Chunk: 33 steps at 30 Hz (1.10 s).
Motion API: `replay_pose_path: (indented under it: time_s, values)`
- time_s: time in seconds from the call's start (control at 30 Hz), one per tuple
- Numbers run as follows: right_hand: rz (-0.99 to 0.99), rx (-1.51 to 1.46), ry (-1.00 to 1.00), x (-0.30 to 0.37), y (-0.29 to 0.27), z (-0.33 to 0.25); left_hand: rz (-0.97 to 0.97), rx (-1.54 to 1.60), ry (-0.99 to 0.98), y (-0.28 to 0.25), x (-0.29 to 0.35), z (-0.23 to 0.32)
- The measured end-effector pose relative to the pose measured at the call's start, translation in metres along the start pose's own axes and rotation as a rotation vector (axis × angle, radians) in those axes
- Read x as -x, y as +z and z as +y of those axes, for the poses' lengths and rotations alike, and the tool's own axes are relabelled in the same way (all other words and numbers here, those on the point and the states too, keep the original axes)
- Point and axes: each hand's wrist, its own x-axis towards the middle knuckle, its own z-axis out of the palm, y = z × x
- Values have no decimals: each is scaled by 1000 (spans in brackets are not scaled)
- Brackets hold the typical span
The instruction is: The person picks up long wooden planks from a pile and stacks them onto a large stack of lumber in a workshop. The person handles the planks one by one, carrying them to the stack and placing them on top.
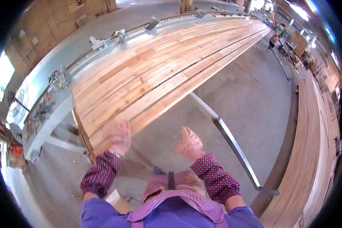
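Long wooden boards (140,89) lie side by side on a long metal work table, running away to the far right. My left hand (121,137), in a pale pinkish glove, is at the near end of the closest board (159,116). Motion smears its fingers, and whether it grips or only touches the wood cannot be made out. Out over the floor, right of that board, my gloved right hand (190,144) has its fingers apart and holds nothing. Patterned sleeve covers are on both forearms.
A metal support arm (235,146) juts from under the table on the right. Another stack of long boards (304,152) stands along the right side. Clamps (98,42) line the table's far rail. A fan (19,99) stands far left; a person (279,30) is in the distance.
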Motion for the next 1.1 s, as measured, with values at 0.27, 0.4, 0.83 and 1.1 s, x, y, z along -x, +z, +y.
replay_pose_path:
  time_s: [0.27,0.4,0.83,1.1]
  values:
    - [-176,-489,-645,-160,34,54,-623,512,241,-92,-33,2]
    - [-157,-171,-810,-182,25,21,-88,387,195,-76,-60,-14]
    - [255,286,-915,-185,-52,-7,-743,946,169,-74,-94,-40]
    - [-378,427,-697,-200,-63,-18,-382,320,-42,-97,-161,-18]
